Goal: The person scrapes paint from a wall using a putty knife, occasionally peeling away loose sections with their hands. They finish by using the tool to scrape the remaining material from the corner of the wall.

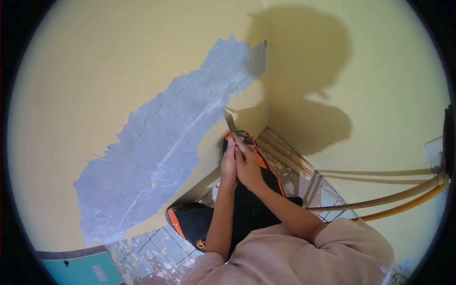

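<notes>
A scraper with a flat metal blade (230,119) points up at the wall, its tip at the lower edge of a bare grey patch (156,128). Both hands are closed together around its handle, which is mostly hidden by the fingers. My left hand (229,166) wraps it from the left. Pressed against it, my right hand (249,167) grips from the right, fingers near the base of the blade. Yellow paint (114,71) with a ragged edge surrounds the grey patch.
My bent legs in black and orange trousers (256,199) are close below the hands. Brown cylindrical pieces (285,154) lie in the wall corner. Paint flakes litter the tiled floor (156,247). Curved wooden bars (394,202) reach in from the right; a teal board (80,270) lies lower left.
</notes>
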Motion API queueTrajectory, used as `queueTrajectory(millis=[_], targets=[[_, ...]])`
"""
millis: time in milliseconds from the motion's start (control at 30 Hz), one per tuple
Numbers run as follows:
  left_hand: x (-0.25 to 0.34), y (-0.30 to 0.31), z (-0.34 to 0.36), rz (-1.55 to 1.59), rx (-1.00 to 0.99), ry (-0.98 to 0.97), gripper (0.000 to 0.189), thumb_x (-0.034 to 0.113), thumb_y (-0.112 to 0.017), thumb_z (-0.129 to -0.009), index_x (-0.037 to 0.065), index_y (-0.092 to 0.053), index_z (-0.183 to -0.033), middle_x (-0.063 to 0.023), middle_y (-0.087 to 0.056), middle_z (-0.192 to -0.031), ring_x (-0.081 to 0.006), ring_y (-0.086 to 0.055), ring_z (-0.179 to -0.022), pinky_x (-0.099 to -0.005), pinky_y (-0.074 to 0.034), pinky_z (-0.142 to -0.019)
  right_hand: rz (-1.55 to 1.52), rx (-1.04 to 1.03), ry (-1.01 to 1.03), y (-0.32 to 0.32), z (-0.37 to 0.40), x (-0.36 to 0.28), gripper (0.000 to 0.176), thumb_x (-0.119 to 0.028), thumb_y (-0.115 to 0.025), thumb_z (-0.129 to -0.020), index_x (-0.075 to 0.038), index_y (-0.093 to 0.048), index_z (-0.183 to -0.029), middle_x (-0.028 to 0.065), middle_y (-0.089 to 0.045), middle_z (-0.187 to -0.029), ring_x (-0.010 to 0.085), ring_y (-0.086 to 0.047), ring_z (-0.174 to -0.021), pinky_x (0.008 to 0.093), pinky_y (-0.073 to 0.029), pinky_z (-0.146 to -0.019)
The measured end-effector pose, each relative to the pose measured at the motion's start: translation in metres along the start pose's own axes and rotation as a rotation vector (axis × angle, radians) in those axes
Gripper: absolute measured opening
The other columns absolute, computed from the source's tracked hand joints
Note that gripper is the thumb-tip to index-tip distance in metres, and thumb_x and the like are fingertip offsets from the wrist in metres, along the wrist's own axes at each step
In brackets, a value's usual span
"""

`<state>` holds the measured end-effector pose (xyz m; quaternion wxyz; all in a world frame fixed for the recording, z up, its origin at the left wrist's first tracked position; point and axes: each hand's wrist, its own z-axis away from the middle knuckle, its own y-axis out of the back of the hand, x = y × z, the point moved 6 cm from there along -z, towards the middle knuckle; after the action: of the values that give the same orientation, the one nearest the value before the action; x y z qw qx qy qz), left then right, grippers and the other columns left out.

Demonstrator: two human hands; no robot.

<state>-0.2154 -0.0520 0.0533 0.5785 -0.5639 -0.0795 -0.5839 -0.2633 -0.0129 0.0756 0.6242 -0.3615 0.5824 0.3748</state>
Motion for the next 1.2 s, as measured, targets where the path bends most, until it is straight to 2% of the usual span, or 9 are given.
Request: queueTrajectory(millis=[100, 333, 400, 467, 700, 767, 833, 1067, 1200], targets=[[0.015, 0.018, -0.033, -0.318, 0.172, -0.05, 0.05, 0.047, -0.044, -0.092, -0.001, -0.058, -0.096, -0.0091, -0.06, -0.091, -0.0153, -0.057, -0.083, -0.026, -0.046, -0.074, 0.007, 0.207, 0.106, -0.007, -0.015, 0.002, 0.039, -0.012, -0.04, -0.094, -0.005, -0.041, -0.132, 0.0194, -0.049, -0.127, 0.0268, -0.049, -0.116, 0.0313, -0.035, -0.097], [0.016, -0.008, -0.05, -0.394, 0.165, 0.03, 0.043, 0.044, -0.05, -0.09, 0.002, -0.058, -0.094, -0.0005, -0.052, -0.079, -0.01, -0.049, -0.071, -0.0243, -0.041, -0.063, -0.101, 0.208, -0.121, 0.011, -0.038, 0.011, 0.039, -0.016, -0.038, -0.096, -0.001, -0.041, -0.132, 0.0186, -0.05, -0.126, 0.0233, -0.05, -0.114, 0.03, -0.037, -0.095], [0.012, -0.003, -0.032, -0.277, 0.369, -0.069, 0.039, 0.042, -0.051, -0.09, 0.004, -0.058, -0.091, -0.0003, -0.051, -0.077, -0.0091, -0.047, -0.07, -0.0245, -0.04, -0.061, -0.122, 0.224, -0.018, 0.003, -0.032, 0.029, 0.039, -0.015, -0.039, -0.095, 0.0, -0.041, -0.131, 0.018, -0.052, -0.124, 0.0222, -0.051, -0.112, 0.0298, -0.038, -0.094], [0.006, 0.018, -0.038, -0.335, 0.307, 0.025, 0.039, 0.04, -0.051, -0.091, 0.002, -0.059, -0.094, -0.002, -0.054, -0.082, -0.01, -0.05, -0.073, -0.0254, -0.041, -0.063, -0.197, 0.191, -0.183, -0.006, -0.026, 0.041, 0.039, -0.017, -0.038, -0.094, -0.001, -0.043, -0.129, 0.0248, -0.053, -0.118, 0.0369, -0.053, -0.107, 0.036, -0.041, -0.091], [0.004, -0.016, -0.095, -0.447, 0.088, 0.009, 0.045, 0.042, -0.047, -0.092, -0.001, -0.059, -0.097, -0.0024, -0.055, -0.086, -0.0103, -0.05, -0.078, -0.0247, -0.041, -0.066, -0.421, 0.337, -0.212, 0.036, -0.078, 0.029, 0.037, -0.019, -0.039, -0.094, -0.002, -0.047, -0.126, 0.0236, -0.053, -0.119, 0.0324, -0.053, -0.11, 0.0347, -0.041, -0.091], [-0.001, -0.017, -0.093, -0.473, 0.043, 0.0, 0.045, 0.043, -0.046, -0.092, 0.0, -0.059, -0.098, -0.0024, -0.055, -0.087, -0.01, -0.049, -0.079, -0.0241, -0.041, -0.067, -0.191, 0.313, -0.156, 0.033, -0.063, 0.03, 0.037, -0.019, -0.04, -0.094, -0.002, -0.047, -0.126, 0.0227, -0.053, -0.12, 0.0321, -0.053, -0.111, 0.0344, -0.041, -0.092], [0.008, -0.009, -0.059, -0.412, 0.261, -0.043, 0.045, 0.043, -0.046, -0.092, 0.001, -0.058, -0.1, -0.0019, -0.054, -0.086, -0.0088, -0.048, -0.079, -0.0236, -0.041, -0.068, -0.017, 0.257, -0.107, 0.023, -0.044, 0.018, 0.038, -0.018, -0.042, -0.093, -0.004, -0.046, -0.128, 0.0219, -0.052, -0.122, 0.0316, -0.05, -0.115, 0.0341, -0.04, -0.094], [-0.006, -0.028, -0.092, -0.349, 0.191, 0.032, 0.047, 0.047, -0.046, -0.091, 0.002, -0.056, -0.102, 0.0014, -0.051, -0.081, -0.0063, -0.045, -0.069, -0.0212, -0.037, -0.057, -0.131, 0.263, -0.215, 0.048, -0.071, 0.035, 0.037, -0.016, -0.043, -0.092, -0.007, -0.047, -0.128, 0.0218, -0.056, -0.116, 0.0335, -0.053, -0.11, 0.0342, -0.041, -0.093], [0.001, -0.045, -0.066, -0.253, 0.262, -0.04, 0.051, 0.047, -0.046, -0.091, -0.001, -0.054, -0.109, -0.0036, -0.053, -0.092, -0.0094, -0.049, -0.079, -0.0229, -0.042, -0.069, 0.035, 0.21, -0.113, 0.051, -0.05, 0.014, 0.037, -0.017, -0.044, -0.092, -0.007, -0.047, -0.128, 0.021, -0.055, -0.118, 0.0324, -0.053, -0.111, 0.0352, -0.04, -0.094]])
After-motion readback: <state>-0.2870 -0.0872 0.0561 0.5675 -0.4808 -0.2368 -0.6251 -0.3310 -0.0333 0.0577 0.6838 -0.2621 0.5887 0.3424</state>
